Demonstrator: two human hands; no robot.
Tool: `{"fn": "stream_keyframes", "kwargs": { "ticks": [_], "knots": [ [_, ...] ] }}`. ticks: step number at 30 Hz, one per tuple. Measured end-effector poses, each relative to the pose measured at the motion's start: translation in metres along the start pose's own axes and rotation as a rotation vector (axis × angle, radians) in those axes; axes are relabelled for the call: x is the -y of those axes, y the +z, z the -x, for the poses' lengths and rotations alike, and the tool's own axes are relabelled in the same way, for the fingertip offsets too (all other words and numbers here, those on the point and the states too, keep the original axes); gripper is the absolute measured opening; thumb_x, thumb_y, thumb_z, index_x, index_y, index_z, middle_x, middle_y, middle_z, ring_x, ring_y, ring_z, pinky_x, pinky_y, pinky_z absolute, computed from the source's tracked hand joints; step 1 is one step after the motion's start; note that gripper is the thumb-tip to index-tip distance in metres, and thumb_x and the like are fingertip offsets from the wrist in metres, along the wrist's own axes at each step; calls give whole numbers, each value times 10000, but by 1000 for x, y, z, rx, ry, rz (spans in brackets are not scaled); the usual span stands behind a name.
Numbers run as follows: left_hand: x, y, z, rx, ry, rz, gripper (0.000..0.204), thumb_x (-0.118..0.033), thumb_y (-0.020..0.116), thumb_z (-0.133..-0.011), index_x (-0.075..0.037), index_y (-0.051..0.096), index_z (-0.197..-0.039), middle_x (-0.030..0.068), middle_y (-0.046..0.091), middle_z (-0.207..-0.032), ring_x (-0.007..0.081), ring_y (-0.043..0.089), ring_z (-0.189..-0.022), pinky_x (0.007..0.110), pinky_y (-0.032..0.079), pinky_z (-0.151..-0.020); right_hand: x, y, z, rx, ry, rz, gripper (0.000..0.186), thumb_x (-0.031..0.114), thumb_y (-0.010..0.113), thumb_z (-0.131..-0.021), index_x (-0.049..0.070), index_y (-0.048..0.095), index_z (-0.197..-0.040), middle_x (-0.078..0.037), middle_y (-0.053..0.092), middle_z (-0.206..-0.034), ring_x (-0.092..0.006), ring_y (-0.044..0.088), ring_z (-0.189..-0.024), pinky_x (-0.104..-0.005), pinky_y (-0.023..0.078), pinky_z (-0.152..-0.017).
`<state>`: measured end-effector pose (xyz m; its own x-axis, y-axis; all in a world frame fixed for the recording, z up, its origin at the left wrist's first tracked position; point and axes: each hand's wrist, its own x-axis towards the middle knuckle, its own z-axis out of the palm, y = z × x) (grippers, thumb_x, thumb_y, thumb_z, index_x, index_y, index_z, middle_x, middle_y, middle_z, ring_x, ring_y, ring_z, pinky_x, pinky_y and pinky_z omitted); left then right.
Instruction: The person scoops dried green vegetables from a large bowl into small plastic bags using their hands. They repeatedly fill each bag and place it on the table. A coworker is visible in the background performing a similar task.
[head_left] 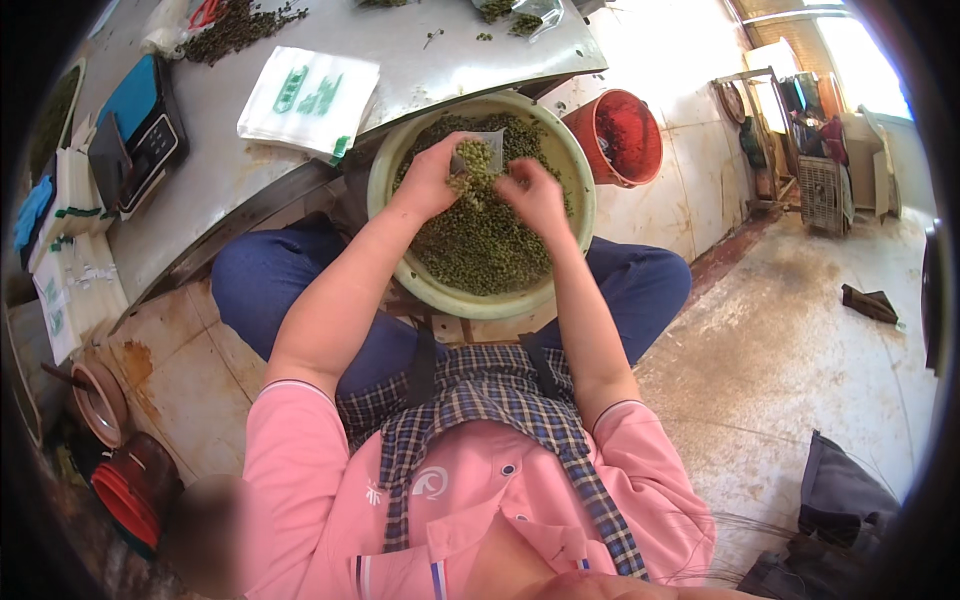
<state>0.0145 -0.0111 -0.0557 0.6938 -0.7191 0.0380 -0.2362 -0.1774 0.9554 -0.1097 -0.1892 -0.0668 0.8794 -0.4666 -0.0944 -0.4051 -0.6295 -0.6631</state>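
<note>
A wide pale-green basin [381, 190] stands between my bent knees, holding a heap of small dark-green berries [490, 255] that look like green peppercorns. Over the heap, my left hand [430, 182] is closed around a small clear plastic bag [490, 143]. Lighter green berries [474, 160] show in and below the bag's mouth. My right hand [536, 194] is beside the bag on its right, fingers curled together close to those berries. What its fingertips grip, if anything, is hidden.
A metal table [225, 125] to my left bears a stack of printed plastic bags [310, 95], a digital scale [150, 160] and a dark pile of berries [235, 30]. A red bucket [590, 150] stands just right of the basin. Dark cloth [845, 490] lies at the lower right.
</note>
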Motion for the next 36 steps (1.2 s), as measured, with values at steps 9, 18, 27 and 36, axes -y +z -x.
{"fn": "stream_keyframes", "kwargs": {
  "ticks": [9, 18, 27, 36],
  "knots": [
    [-3, 0, -1, 69, -91, 139, 511, 20, 732, -786, -95, 575, -1259, 72, 683, -1092, 133, 644, -987, 298, 510, -891, 3, -8, 33, 152, 65, -277, 182, 159, 706, -808, 43, 710, -948, -39, 664, -767, -120, 584, -717, -315, 458, -644],
    [0, 6, -1, 40, -38, -28, 583, 30, 728, -752, -134, 558, -1285, 109, 658, -1177, 253, 630, -1103, 360, 497, -934, 119, -89, 11, 62, -37, -350, 207, 139, 728, -824, 16, 693, -987, -5, 649, -751, -64, 572, -674, -239, 459, -609],
    [-15, 1, 3, 30, -34, -68, 596, 71, 694, -747, -161, 550, -1277, 147, 615, -1135, 362, 608, -1066, 410, 499, -894, 137, -57, 28, -129, -241, 86, 300, 159, 798, -751, 46, 635, -976, -108, 635, -846, -227, 652, -719, -356, 522, -660],
    [-6, 2, 3, 11, -13, -58, 513, -42, 695, -797, -158, 552, -1276, 156, 605, -1137, 362, 569, -1130, 419, 471, -954, 125, -90, 8, -119, -114, -344, 178, 35, 714, -785, 2, 698, -958, -94, 694, -846, -132, 651, -704, -270, 513, -632]
  ]
}}
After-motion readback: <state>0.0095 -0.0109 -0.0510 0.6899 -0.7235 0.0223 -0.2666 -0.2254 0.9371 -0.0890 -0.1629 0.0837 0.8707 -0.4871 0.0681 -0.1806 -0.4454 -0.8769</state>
